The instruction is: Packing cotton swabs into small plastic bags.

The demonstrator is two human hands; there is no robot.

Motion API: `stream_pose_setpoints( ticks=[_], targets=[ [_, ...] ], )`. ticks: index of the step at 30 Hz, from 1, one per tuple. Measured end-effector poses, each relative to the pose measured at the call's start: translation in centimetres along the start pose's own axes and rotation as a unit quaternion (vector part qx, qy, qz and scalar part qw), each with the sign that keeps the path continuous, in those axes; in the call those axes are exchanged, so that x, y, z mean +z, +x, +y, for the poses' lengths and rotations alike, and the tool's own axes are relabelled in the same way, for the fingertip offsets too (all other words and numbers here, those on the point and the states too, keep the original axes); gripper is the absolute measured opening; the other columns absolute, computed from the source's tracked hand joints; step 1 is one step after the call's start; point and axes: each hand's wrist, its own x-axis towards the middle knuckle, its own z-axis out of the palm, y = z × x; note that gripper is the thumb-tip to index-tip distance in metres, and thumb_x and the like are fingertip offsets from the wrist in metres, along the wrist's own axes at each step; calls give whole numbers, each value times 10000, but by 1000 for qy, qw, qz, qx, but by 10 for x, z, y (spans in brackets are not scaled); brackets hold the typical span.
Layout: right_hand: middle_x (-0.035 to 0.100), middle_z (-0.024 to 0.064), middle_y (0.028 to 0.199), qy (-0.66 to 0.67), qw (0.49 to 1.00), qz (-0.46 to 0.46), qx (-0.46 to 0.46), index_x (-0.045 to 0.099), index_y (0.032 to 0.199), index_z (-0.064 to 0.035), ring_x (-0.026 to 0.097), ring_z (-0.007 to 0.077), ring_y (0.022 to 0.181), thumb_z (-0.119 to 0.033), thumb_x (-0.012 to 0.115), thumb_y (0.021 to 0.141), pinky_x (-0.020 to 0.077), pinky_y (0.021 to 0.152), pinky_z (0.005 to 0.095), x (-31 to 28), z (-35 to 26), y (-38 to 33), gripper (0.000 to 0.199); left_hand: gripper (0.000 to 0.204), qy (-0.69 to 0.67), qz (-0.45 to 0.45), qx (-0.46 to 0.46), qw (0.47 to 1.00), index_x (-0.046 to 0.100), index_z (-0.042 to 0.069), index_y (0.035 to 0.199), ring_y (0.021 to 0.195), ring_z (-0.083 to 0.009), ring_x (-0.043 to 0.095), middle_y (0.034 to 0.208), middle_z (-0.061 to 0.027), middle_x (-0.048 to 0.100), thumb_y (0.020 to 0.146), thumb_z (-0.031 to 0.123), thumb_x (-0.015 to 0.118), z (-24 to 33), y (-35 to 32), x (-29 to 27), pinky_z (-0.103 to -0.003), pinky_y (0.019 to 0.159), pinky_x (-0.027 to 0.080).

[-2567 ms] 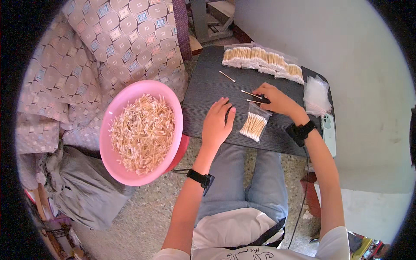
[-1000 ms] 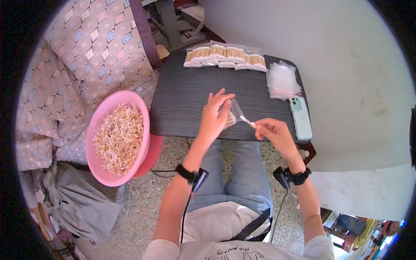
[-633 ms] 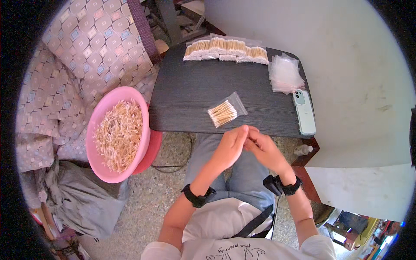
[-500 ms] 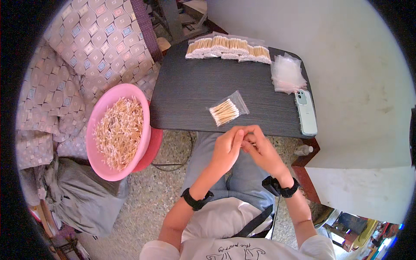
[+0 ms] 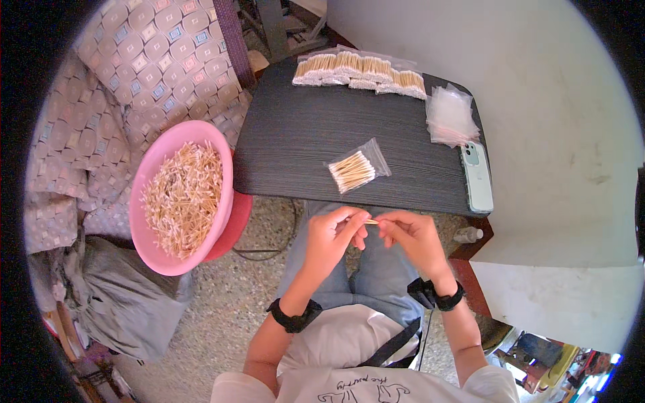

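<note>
Over my lap, just off the table's near edge, my left hand [image 5: 332,235] and my right hand [image 5: 411,236] pinch the two ends of cotton swabs [image 5: 371,221]. Only a short stretch of their tan sticks shows between my fingertips; how many there are I cannot tell. Beyond my hands, a small clear zip bag [image 5: 353,172] partly filled with cotton swabs lies on the dark table [image 5: 295,134]. To the left, a pink basin [image 5: 227,195] holds a large heap of loose cotton swabs [image 5: 183,201].
Filled swab bags [image 5: 359,67] line the table's far edge. At the right lie a stack of clear empty bags [image 5: 451,115] and a pale phone [image 5: 477,178]. The basin rests on a red stool [image 5: 240,225]. A wall [image 5: 551,134] borders the right side.
My hands were close together with fingers touching; now they have drawn slightly apart, and the swab sticks show between them. The view has shifted a little.
</note>
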Motion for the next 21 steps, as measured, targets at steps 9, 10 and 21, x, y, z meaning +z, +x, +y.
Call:
stream_pose_setpoints(
  ticks=[9,10,21],
  targets=[
    [606,56,650,-159,967,175,-93,650,911,27,555,80,538,-70,565,863,421,488,223,-49,12,70,137,580,473,122,302,819,500,21,1169,1180,-352,422,1180,-166,524,706,280,734,-12,64,-12,-486,1003,306],
    [605,60,639,-173,963,180,-97,650,902,26,554,83,525,-79,566,863,414,478,224,-52,14,76,140,580,473,124,301,819,500,21,1169,1180,-352,422,1180,-166,524,706,280,734,-14,69,-12,-486,1003,306],
    [582,43,608,-202,968,133,-73,646,882,28,517,80,498,-106,579,860,401,462,227,-55,13,86,152,786,583,26,225,780,430,17,1244,1134,-264,480,1151,-130,550,633,386,759,-11,100,1,-504,1030,246]
  ],
)
